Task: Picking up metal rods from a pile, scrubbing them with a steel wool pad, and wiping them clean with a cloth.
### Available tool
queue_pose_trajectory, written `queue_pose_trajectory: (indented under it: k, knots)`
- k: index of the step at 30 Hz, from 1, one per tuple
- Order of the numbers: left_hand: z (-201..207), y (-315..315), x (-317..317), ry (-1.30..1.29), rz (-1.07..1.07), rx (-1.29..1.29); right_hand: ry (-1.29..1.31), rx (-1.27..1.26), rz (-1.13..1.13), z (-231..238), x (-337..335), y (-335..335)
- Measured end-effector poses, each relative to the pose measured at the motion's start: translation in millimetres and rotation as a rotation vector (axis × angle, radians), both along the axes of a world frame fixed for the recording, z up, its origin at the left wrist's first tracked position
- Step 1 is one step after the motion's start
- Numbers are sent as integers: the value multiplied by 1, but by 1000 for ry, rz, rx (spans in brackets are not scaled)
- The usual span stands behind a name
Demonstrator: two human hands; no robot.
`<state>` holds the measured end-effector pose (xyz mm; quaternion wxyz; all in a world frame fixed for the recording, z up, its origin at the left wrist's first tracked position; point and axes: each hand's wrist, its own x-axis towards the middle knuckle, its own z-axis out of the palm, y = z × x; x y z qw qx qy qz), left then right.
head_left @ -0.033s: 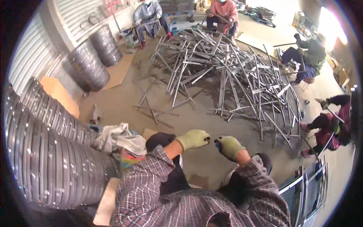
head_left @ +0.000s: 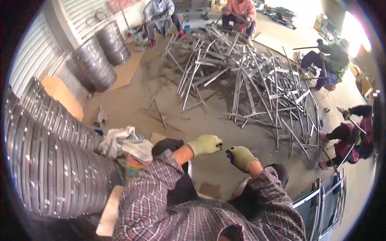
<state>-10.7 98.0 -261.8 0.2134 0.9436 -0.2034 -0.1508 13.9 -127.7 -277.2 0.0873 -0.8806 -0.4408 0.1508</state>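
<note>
Both hands wear pale yellow-green gloves and are held in front of my knees, with a small gap between them. My left hand [head_left: 205, 145] is closed, its knuckles forward and its fingertips curled under, so what it may hold is hidden. Facing it, my right hand [head_left: 243, 158] is also closed. A bit of dark blue shows at its thumb side, possibly the glove's palm. Beyond the hands, a large tangled heap of grey metal frames and bars [head_left: 251, 82] covers the floor.
Tall wrapped stacks of dark rings [head_left: 64, 172] stand at my left, beside a whitish cloth bundle [head_left: 126, 144]. More wrapped stacks [head_left: 94, 66] stand farther back. Several people sit around the heap, one in a pink top [head_left: 240, 14]. Metal frames [head_left: 321, 205] lie at my lower right.
The view has shifted a little. Both hands sit slightly higher and farther left in the picture, and both stay closed.
</note>
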Motion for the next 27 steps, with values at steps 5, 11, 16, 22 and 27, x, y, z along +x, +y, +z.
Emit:
queue_pose_trajectory:
  k: [5, 11, 16, 22, 27]
  knots:
    - [-88, 55, 54, 136, 17, 178, 264, 29, 110, -25, -12, 28]
    - [-211, 149, 82, 58, 381, 597, 316, -7, 122, -36, -8, 22]
    - [-250, 164, 111, -134, 761, 529, 288, 6, -42, -29, 10, 6]
    - [-329, 244, 141, 136, 1762, -424, 380, -19, -46, -31, 11, 15]
    - [-377, 270, 154, 226, 1994, -1235, 533, 27, -48, -34, 13, 24]
